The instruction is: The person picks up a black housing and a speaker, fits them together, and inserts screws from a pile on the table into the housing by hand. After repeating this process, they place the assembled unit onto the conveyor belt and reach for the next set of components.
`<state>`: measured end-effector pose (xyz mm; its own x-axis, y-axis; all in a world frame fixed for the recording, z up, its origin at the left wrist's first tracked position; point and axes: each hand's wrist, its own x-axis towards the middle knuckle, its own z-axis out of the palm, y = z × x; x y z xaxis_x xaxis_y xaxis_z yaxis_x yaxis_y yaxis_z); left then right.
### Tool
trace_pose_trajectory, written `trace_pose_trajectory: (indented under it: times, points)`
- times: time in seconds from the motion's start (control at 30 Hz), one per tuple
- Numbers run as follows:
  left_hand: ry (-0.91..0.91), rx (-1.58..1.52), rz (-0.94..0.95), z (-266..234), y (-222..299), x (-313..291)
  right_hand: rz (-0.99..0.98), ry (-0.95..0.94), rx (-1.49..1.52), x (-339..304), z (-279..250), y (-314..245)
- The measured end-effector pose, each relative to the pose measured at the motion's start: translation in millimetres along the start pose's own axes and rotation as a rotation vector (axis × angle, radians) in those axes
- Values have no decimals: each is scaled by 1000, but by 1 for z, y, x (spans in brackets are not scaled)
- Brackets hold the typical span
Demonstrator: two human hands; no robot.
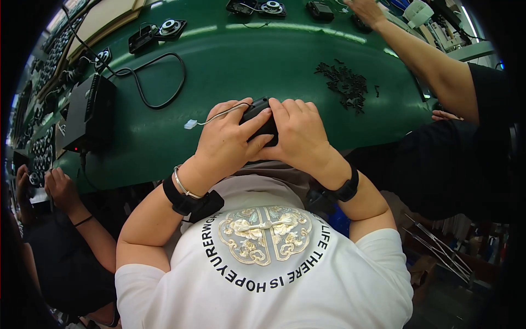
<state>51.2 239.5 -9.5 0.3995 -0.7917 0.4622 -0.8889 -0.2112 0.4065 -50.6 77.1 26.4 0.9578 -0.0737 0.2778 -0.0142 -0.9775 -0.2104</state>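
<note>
A small black speaker case (265, 124) sits between my hands at the near edge of the green table. My left hand (223, 136) grips its left side, thumb and fingers closed round it. From the right, my right hand (300, 129) clasps the same case, its thumb along the upper face. A thin grey cable comes out by my left fingers and ends in a white plug (190, 124), which hangs free to the left. Both palms cover much of the case, so its underside is hidden.
Small black strips lie in a heap (346, 86) at the right. A black power box (90, 112) with a looped cord stands left. Opened speakers (170, 28) line the far side. One co-worker's arm (422, 55) reaches in at the right; another's hand (63, 189) is at the left.
</note>
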Motion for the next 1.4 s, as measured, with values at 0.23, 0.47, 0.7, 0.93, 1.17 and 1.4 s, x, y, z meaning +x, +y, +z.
trace_pose_trajectory:
  times: [0.23,0.47,0.7,0.93,1.17,1.4]
  points:
    - [14,28,-1,-4,8,-1,-51,-17,372,27,-7,34]
    - [-41,47,-18,-7,9,-6,-327,-39,200,55,19,15]
    - [-28,-11,-10,-6,11,1,-322,297,352,34,14,15]
    - [-32,-78,-56,-7,7,1,334,393,334,-41,-20,106]
    - [-75,-163,-48,-10,2,6,391,305,124,-56,-11,118]
    - [-60,-166,-45,-8,-1,4,309,188,-84,-44,-15,117]
